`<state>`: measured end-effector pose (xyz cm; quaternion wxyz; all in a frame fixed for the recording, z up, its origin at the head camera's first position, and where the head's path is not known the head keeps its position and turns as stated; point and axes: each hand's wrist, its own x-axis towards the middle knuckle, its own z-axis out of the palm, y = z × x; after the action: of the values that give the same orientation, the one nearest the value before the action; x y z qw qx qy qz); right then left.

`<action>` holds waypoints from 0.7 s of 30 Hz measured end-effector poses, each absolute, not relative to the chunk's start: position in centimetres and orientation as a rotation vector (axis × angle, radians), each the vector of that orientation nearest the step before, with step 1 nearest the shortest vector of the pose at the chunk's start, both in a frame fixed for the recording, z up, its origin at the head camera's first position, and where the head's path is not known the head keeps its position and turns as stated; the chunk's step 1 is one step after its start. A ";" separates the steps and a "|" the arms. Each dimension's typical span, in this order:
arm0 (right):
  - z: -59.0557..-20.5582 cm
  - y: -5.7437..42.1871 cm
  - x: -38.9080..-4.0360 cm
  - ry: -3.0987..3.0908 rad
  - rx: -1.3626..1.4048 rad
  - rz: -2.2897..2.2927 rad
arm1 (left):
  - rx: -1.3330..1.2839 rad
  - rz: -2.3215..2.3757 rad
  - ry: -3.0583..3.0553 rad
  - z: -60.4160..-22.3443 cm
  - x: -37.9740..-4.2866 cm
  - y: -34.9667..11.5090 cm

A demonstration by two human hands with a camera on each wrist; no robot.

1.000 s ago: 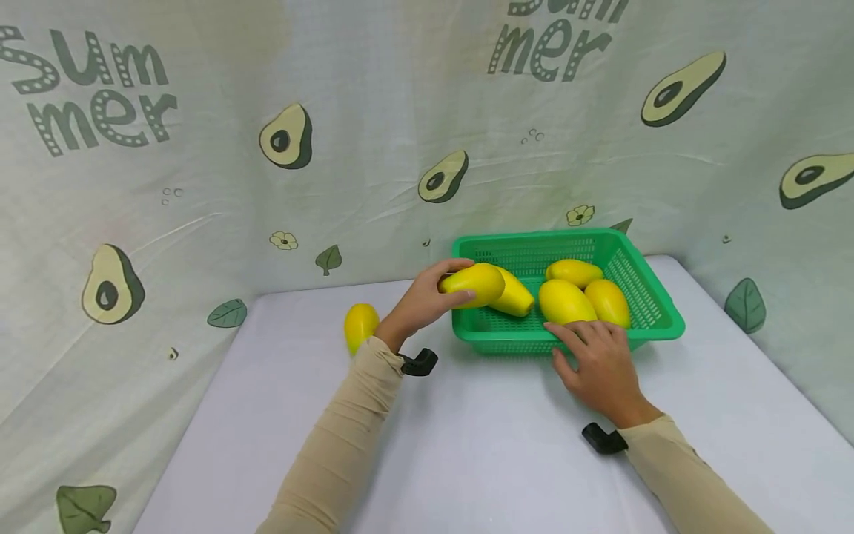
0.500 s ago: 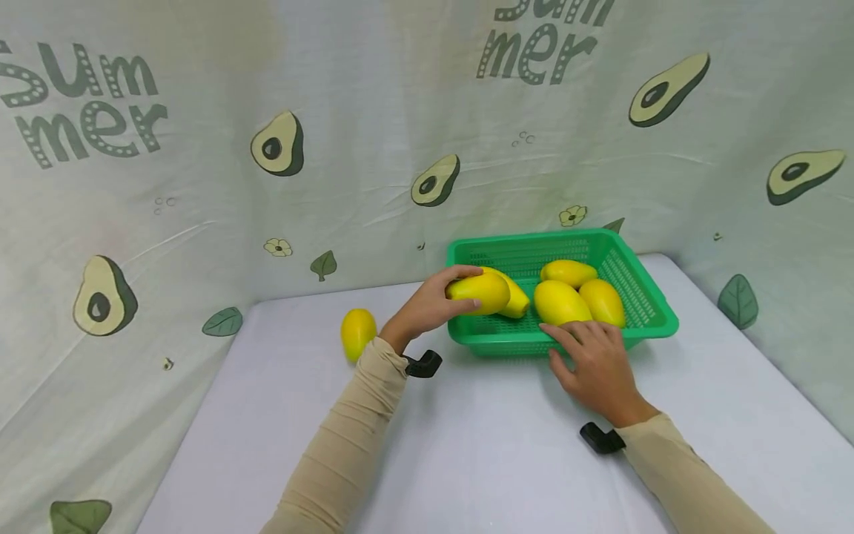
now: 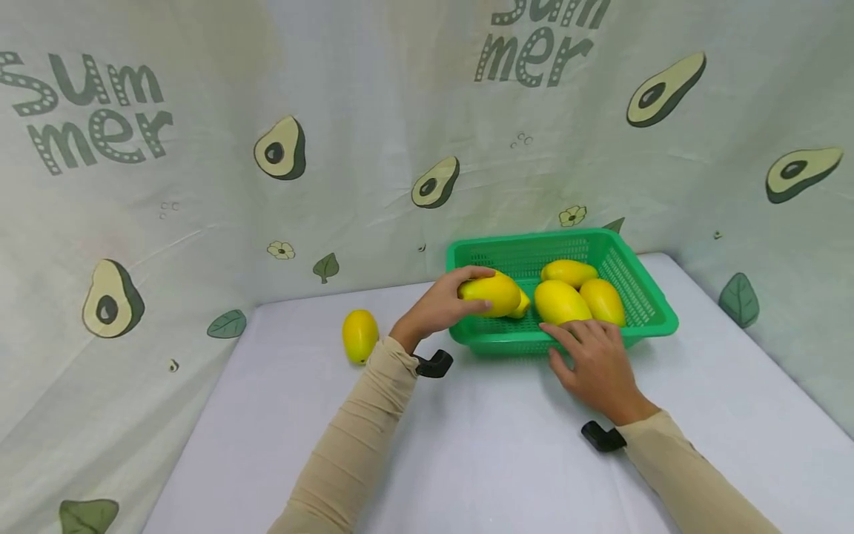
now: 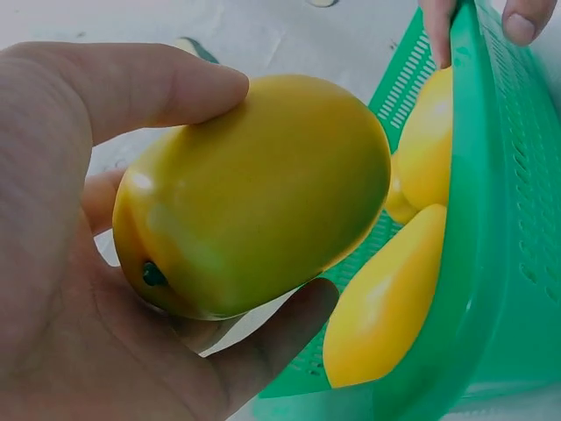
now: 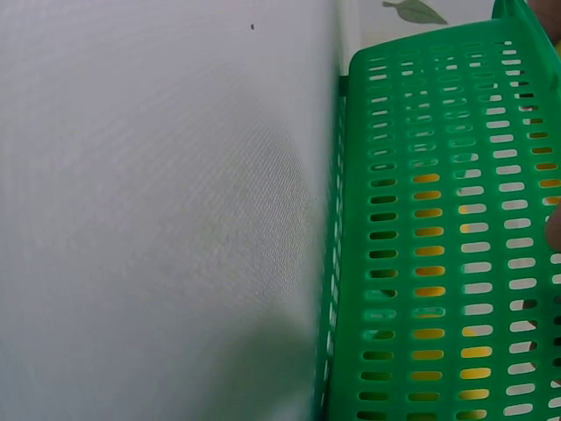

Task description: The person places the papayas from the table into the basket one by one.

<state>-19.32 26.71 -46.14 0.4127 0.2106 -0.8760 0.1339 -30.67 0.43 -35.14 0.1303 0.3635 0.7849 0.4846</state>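
Note:
My left hand (image 3: 437,308) holds a yellow mango (image 3: 494,295) above the left end of the green basket (image 3: 507,341). In the left wrist view, the thumb and fingers are curled round this mango (image 4: 254,193), and a small dark green stem end shows on it. Partly hidden behind it, another yellow fruit (image 3: 523,304) lies in the basket. My right hand (image 3: 597,371) grips the basket's front rim, fingers over the inside and thumb outside. Beside those fingers, inside the basket, are a large mango (image 3: 560,300), a second mango (image 3: 603,300) and a smaller yellow fruit (image 3: 569,272).
Left of my left forearm, one more yellow mango (image 3: 360,336) lies on the white table (image 3: 494,445). A printed cloth (image 3: 373,133) hangs behind the table and along its sides. Slots in the basket wall (image 5: 447,263) show yellow fruit through them.
My left hand has moved slightly right with the mango, further over the basket, covering more of the fruit behind. The right hand stays on the rim. The head view has shifted a little.

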 end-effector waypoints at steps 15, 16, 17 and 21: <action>-46.3 26.3 -19.3 -2.210 0.551 0.325 | 1.083 1.369 2.306 -35.9 -30.4 1.6; -46.2 26.4 -19.3 -2.215 0.547 0.325 | 1.091 1.365 2.311 -35.8 -30.4 1.8; -46.2 26.5 -19.3 -2.219 0.543 0.323 | 1.100 1.361 2.315 -35.7 -30.5 1.9; -46.1 26.8 -19.2 -2.221 0.528 0.312 | 1.121 1.345 2.327 -35.5 -30.4 2.6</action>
<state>-19.24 26.80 -46.05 0.4067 0.2094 -0.8806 0.1236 -30.43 2.57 -35.46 0.1147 0.3823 0.7938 0.4589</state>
